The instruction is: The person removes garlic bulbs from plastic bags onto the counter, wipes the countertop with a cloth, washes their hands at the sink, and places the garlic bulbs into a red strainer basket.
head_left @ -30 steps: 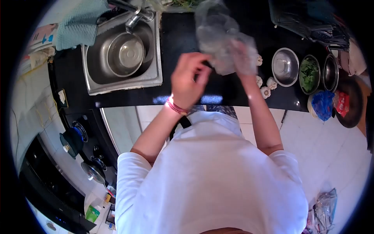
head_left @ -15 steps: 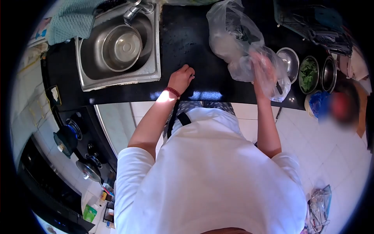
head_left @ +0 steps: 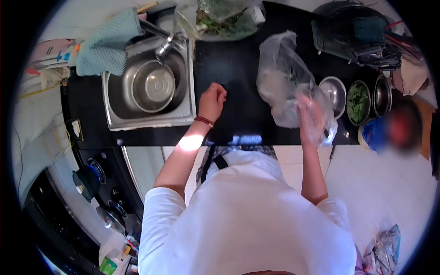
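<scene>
My left hand (head_left: pixel 212 101) rests over the black counter (head_left: pixel 238 91) just right of the sink, its fingers curled together around something small and dark that I cannot make out. My right hand (head_left: pixel 310 112) is inside or behind a clear plastic bag (head_left: pixel 280 87), its fingers seen through the film, stretched out. The bag spreads up and to the left from that hand. Its right edge overlaps a steel bowl (head_left: pixel 338 94). The garlic bulbs are hidden from view.
A steel sink (head_left: pixel 110 110) holds a metal pot (head_left: pixel 156 87). Bowls stand at the right, one with green leaves (head_left: pixel 358 103). A bag of greens (head_left: pixel 224 23) lies at the back. Covered pans (head_left: pixel 87 183) sit on the stove at the left, one flame lit.
The bag and my right hand have moved right, over where the garlic showed. My left hand has drawn away from the bag and lowered towards the counter. The view has tilted slightly.
</scene>
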`<state>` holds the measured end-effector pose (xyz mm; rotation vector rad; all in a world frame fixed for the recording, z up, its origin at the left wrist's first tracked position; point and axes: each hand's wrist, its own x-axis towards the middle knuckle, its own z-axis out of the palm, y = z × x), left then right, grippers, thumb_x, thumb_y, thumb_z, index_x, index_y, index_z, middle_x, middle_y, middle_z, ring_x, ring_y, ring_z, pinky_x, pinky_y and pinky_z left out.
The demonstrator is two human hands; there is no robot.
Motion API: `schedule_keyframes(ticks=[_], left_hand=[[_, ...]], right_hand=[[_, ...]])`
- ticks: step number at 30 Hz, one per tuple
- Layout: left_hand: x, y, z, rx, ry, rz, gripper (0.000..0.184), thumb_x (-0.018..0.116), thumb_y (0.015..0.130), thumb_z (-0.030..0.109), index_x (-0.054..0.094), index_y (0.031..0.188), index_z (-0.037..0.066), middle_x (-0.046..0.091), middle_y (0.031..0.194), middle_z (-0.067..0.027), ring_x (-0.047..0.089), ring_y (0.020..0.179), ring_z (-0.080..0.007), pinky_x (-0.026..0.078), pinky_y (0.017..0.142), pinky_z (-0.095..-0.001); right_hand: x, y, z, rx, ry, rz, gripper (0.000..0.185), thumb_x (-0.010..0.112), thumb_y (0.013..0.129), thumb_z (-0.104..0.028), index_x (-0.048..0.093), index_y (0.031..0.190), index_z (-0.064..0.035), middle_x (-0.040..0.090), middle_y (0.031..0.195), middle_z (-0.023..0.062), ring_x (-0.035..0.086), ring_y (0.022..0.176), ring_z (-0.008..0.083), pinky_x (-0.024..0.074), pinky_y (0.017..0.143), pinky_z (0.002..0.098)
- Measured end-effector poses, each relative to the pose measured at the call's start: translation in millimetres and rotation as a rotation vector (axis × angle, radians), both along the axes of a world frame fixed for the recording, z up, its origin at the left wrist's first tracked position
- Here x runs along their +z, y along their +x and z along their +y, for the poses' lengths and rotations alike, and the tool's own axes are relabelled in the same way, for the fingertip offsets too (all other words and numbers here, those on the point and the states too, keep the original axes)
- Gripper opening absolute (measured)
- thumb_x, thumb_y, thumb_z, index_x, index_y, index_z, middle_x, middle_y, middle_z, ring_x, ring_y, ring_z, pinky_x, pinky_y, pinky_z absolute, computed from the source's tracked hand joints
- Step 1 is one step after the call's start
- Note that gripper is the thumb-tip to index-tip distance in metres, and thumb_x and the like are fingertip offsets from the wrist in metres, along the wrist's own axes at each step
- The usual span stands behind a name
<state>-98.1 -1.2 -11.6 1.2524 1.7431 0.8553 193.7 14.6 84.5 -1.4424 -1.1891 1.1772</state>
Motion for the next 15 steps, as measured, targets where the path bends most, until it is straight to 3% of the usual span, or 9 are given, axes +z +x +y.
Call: schedule_keyframes(ticks=[1,3,6,10,13,15], left_hand=[[17.0,-5.1,21.5,0.042,0.086,-0.069,0.004,0.060,0.088,0.004,0.056,0.087,0.003,0.065,0.073,-0.0104,0.068,0.068,-0.0204,0.052,0.063,-0.0309],[48.3,-17.5,69.2,0.051,0.231,0.029,0.005,0.064,0.088,0.004,0.059,0.088,0.002,0.066,0.075,-0.0032,0.064,0.065,-0.0093,0.051,0.062,-0.0242],[97.1,-30.7,134.2,0.069,0.371,0.181,0.011,0.068,0.086,0.010,0.063,0.094,0.005,0.068,0.080,-0.0090,0.068,0.067,-0.0135,0.052,0.062,-0.0267],[96.9,-45.2,186.9,-0.034,0.510,0.737,0.027,0.070,0.081,0.016,0.061,0.105,0.007,0.065,0.099,-0.0089,0.066,0.090,-0.0221,0.051,0.074,-0.0363],[72.4,-50.4,187.9,-0.327,0.340,1.146,0.034,0.067,0.078,0.015,0.059,0.110,0.010,0.061,0.103,-0.0069,0.058,0.103,-0.0257,0.048,0.082,-0.0404],[54.4,-61.5,185.1,-0.433,0.262,1.324,0.026,0.060,0.079,0.013,0.063,0.105,0.012,0.062,0.098,-0.0050,0.056,0.101,-0.0248,0.047,0.084,-0.0391]], right_hand=[[3.7,-0.5,-2.4,-0.027,-0.039,0.069,0.017,0.063,0.091,-0.006,0.064,0.108,-0.0023,0.064,0.105,0.0047,0.059,0.093,0.0120,0.0485,0.081,0.0234],[6.7,6.2,-2.5,0.044,-0.033,-0.102,0.016,0.063,0.092,-0.007,0.065,0.107,-0.0028,0.062,0.100,0.0024,0.058,0.089,0.0101,0.0470,0.077,0.0224],[14.2,5.5,-3.5,0.063,-0.018,-0.199,0.015,0.062,0.092,-0.010,0.065,0.105,-0.0029,0.060,0.095,-0.0002,0.055,0.083,0.0080,0.0446,0.073,0.0214],[24.2,1.8,-6.0,0.038,0.011,-0.221,0.017,0.061,0.093,-0.011,0.065,0.107,-0.0031,0.060,0.095,-0.0002,0.055,0.084,0.0077,0.0447,0.074,0.0215],[27.1,1.7,-8.5,0.039,0.072,-0.212,0.018,0.062,0.092,-0.011,0.065,0.108,-0.0034,0.062,0.100,0.0006,0.056,0.087,0.0079,0.0452,0.077,0.0219],[18.7,2.6,-10.2,0.016,0.082,-0.094,0.018,0.062,0.093,-0.010,0.065,0.109,-0.0032,0.062,0.101,0.0005,0.056,0.088,0.0079,0.0452,0.078,0.0220]])
